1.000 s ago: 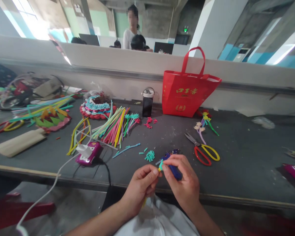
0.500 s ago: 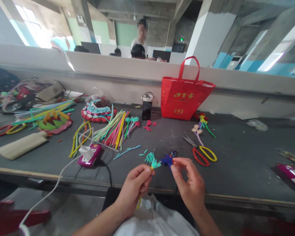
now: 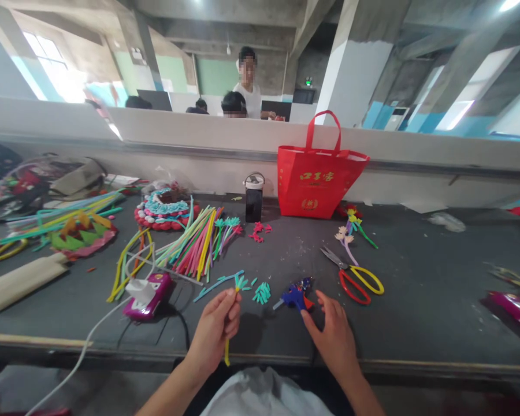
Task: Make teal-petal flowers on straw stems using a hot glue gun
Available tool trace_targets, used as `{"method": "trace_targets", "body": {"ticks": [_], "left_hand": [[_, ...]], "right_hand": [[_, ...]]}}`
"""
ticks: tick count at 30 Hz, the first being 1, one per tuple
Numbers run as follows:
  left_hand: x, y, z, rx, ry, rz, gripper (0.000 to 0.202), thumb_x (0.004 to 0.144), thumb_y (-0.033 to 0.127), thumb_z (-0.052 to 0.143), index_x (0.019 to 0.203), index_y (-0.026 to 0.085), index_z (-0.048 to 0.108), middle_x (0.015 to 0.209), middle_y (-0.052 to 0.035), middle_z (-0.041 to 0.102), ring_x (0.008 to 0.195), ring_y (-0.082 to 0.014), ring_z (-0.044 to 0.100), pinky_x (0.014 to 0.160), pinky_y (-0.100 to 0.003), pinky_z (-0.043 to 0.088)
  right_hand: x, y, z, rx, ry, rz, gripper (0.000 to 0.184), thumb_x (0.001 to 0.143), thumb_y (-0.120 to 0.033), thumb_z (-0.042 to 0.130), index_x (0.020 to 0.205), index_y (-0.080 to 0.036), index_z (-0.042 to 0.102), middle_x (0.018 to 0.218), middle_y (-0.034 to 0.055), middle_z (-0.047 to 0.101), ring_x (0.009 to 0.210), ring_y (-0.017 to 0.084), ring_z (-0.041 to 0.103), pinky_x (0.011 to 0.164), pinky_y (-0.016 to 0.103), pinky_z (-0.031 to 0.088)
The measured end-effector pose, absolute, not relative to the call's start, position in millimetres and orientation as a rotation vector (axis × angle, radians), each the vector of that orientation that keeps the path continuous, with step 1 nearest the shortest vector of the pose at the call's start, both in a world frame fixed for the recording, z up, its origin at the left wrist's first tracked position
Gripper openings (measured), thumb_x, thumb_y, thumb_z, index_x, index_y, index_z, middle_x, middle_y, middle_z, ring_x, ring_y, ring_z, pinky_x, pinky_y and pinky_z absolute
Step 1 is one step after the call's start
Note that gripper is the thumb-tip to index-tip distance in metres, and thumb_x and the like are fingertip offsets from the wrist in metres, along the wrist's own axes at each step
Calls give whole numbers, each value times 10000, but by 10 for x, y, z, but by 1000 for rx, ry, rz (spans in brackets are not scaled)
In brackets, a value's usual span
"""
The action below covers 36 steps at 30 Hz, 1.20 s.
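My left hand point(image 3: 216, 320) is closed in a pinch around a small pipe-cleaner flower, with teal petals point(image 3: 241, 282) above the fingertips and a yellow stem point(image 3: 227, 352) hanging below the hand. My right hand point(image 3: 333, 326) has its thumb and fingers apart at the handle end of a blue hot glue gun point(image 3: 294, 297), which lies on the table; whether the thumb still touches it is unclear. A pale glue stick point(image 3: 278, 304) pokes out at the gun's left end. Between the hands sits a small pile of cut teal pieces point(image 3: 262, 293).
Scissors point(image 3: 351, 274) with red and yellow handles lie right of the glue gun. Left are bundled pipe cleaners point(image 3: 199, 242) and a purple power strip point(image 3: 149, 297) with a white cable. A red bag point(image 3: 318, 184) and a bottle point(image 3: 253, 199) stand at the back, near finished flowers point(image 3: 346, 234).
My left hand has moved left with the flower, away from the glue gun. My right hand's fingers have spread, and the glue gun has come down onto the table.
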<state>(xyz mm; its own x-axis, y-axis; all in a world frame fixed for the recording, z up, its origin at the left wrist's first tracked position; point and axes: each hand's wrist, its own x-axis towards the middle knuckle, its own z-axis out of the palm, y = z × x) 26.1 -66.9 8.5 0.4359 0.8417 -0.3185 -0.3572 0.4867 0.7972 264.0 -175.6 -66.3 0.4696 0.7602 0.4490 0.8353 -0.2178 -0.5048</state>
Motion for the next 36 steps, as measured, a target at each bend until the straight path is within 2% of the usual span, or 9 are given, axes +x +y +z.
{"method": "trace_targets", "body": {"ticks": [5, 8, 11, 14, 17, 23, 28, 31, 36], "left_hand": [[352, -603, 152, 727, 789, 836, 350, 752, 453, 737, 830, 140, 602, 540, 85, 414, 394, -15, 278, 385, -168, 168], [397, -548, 213, 747, 763, 833, 311, 778, 414, 716, 842, 128, 613, 552, 76, 430, 404, -15, 281, 391, -171, 160], [432, -499, 322, 764, 735, 851, 275, 774, 367, 714, 836, 119, 614, 568, 69, 449, 411, -12, 274, 397, -173, 160], [454, -475, 427, 747, 706, 853, 249, 769, 341, 711, 820, 128, 593, 571, 69, 450, 412, -11, 258, 399, -176, 138], [478, -476, 467, 739, 687, 844, 237, 776, 329, 708, 809, 139, 569, 566, 74, 438, 411, -10, 234, 402, -179, 118], [586, -546, 460, 744, 684, 836, 221, 828, 340, 680, 838, 150, 566, 627, 56, 474, 440, -18, 304, 416, -173, 160], [656, -643, 498, 741, 663, 785, 220, 865, 355, 645, 843, 149, 571, 642, 50, 490, 432, -17, 309, 411, -177, 189], [657, -679, 512, 738, 647, 733, 231, 895, 376, 596, 867, 146, 592, 589, 53, 482, 395, -21, 279, 388, -186, 179], [635, -711, 563, 731, 678, 719, 228, 880, 372, 608, 846, 147, 598, 563, 54, 486, 376, -19, 280, 371, -178, 146]], "right_hand": [[2647, -1631, -636, -2130, -1563, -126, 473, 826, -446, 641, 1189, -152, 570, 1062, 143, 644, 963, 321, 604, 859, 462, 503], [2644, -1591, -625, -2144, -1594, -56, 360, 806, -293, 600, 1135, -148, 616, 1006, 128, 651, 935, 303, 626, 851, 433, 512], [2674, -1578, -600, -2082, -1440, 60, 376, 759, -219, 545, 1115, -139, 634, 979, 119, 651, 928, 282, 645, 865, 414, 511], [2731, -1631, -509, -1904, -1154, 308, 360, 728, -299, 599, 1051, -155, 665, 912, 90, 677, 832, 260, 657, 806, 409, 529], [2742, -1755, -340, -1570, -817, 737, 397, 754, -402, 659, 1068, -160, 674, 777, 48, 676, 581, 181, 593, 570, 321, 512], [2496, -1963, -27, -1025, -611, 1112, 410, 764, -407, 689, 1104, -180, 677, 905, 114, 676, 708, 213, 621, 508, 278, 488], [2196, -1996, 111, -875, -584, 1264, 505, 710, -515, 721, 1115, -218, 675, 797, 57, 627, 521, 125, 534, 388, 203, 386], [2045, -1989, 197, -957, -571, 1246, 480, 660, -489, 804, 1063, -256, 688, 730, 4, 607, 434, 79, 470, 366, 184, 364], [1934, -1928, 257, -1288, -689, 924, 390, 702, -466, 810, 992, -220, 721, 701, 12, 668, 405, 84, 501, 424, 217, 477]]}}
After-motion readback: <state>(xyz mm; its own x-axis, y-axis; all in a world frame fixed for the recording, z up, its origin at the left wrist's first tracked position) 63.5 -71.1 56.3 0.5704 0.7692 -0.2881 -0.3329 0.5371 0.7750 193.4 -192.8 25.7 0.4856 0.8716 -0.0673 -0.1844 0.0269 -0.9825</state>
